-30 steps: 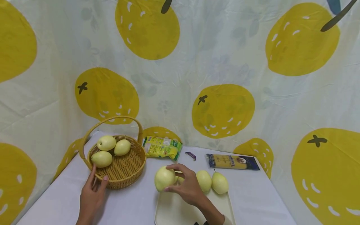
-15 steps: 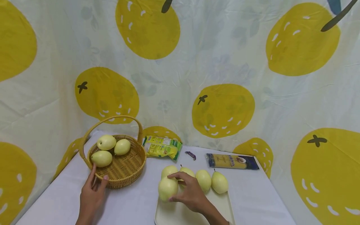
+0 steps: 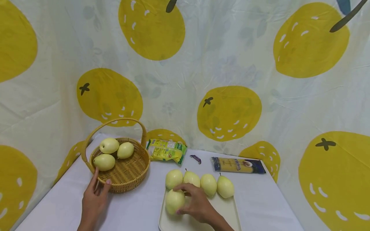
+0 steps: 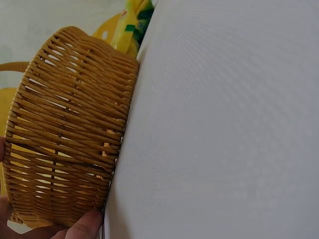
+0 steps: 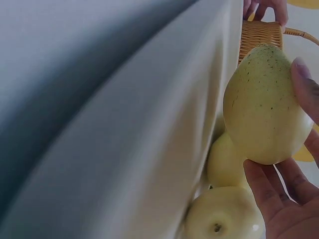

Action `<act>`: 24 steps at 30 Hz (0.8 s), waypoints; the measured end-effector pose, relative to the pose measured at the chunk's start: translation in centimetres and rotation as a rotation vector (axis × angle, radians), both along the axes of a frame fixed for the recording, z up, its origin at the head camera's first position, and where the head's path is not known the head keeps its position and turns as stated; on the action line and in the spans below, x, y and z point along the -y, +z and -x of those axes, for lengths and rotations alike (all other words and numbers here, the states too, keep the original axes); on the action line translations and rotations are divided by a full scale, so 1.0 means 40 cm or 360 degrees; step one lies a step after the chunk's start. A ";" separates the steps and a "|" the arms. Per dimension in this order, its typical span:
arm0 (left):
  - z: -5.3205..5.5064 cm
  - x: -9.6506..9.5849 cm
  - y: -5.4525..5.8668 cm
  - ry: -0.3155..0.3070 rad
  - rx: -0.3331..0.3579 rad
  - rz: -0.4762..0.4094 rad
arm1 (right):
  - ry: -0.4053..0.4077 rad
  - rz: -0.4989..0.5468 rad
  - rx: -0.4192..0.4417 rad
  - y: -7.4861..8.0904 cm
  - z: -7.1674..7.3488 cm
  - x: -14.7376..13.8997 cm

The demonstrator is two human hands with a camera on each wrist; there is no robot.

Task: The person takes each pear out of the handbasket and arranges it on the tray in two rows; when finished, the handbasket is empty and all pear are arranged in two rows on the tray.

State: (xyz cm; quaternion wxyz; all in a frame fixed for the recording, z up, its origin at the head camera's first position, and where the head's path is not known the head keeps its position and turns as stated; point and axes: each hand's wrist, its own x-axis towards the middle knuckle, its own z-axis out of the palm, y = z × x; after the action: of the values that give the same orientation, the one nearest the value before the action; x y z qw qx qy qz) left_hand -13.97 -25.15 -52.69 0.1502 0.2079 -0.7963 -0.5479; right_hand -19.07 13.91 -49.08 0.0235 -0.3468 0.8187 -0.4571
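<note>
My right hand (image 3: 198, 202) pinches a pale yellow-green pear (image 3: 175, 202) between thumb and fingers, over the left part of a cream tray (image 3: 199, 223). Up close in the right wrist view the held pear (image 5: 266, 104) shows dark specks near its top. Several more pears, one of them (image 3: 225, 186) at the right end, sit in a row along the tray's far edge. At left, my left hand (image 3: 94, 200) holds the near rim of a wicker basket (image 3: 130, 183) with a tall handle. Three pears lie inside, including one (image 3: 104, 162) beside my fingertip.
Behind the tray lie a yellow-green packet (image 3: 167, 150), a small purple wrapped piece (image 3: 196, 159) and a blue-and-yellow packet (image 3: 239, 165). A curtain (image 3: 179, 77) printed with large yellow fruit hangs behind the white-covered table (image 3: 266, 205).
My right hand has brought the pear down and toward me over the tray, uncovering the pears at the left of the row. The left hand stays on the basket.
</note>
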 end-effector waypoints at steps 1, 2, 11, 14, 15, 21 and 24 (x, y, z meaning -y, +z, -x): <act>0.000 0.000 0.000 0.0001 0.0003 0.0000 | 0.0015 0.0000 -0.0003 -0.005 0.001 0.001; 0.000 -0.001 0.001 0.0002 0.0003 -0.0003 | 0.0025 -0.0005 -0.0014 -0.009 0.002 0.001; -0.002 -0.003 0.004 0.0009 -0.0011 0.0007 | 0.0052 0.0025 0.0046 -0.022 0.007 0.021; -0.001 -0.003 0.004 0.0004 -0.0021 0.0000 | 0.0068 0.0018 0.0077 -0.022 0.008 0.031; 0.000 -0.003 0.003 -0.0001 -0.0025 0.0000 | 0.0063 0.0004 0.0093 -0.021 0.008 0.034; 0.000 -0.003 0.003 -0.0003 -0.0026 0.0007 | 0.0031 -0.0086 0.0185 -0.014 0.009 0.041; -0.003 -0.006 0.006 0.0009 -0.0023 0.0001 | 0.0043 -0.0098 0.0206 -0.013 0.010 0.039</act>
State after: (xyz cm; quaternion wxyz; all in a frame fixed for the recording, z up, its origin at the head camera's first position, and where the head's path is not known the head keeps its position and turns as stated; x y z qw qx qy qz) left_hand -13.84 -24.91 -52.46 0.1575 0.2060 -0.7947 -0.5488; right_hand -19.46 12.34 -49.61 0.0933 -0.3267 0.8243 -0.4529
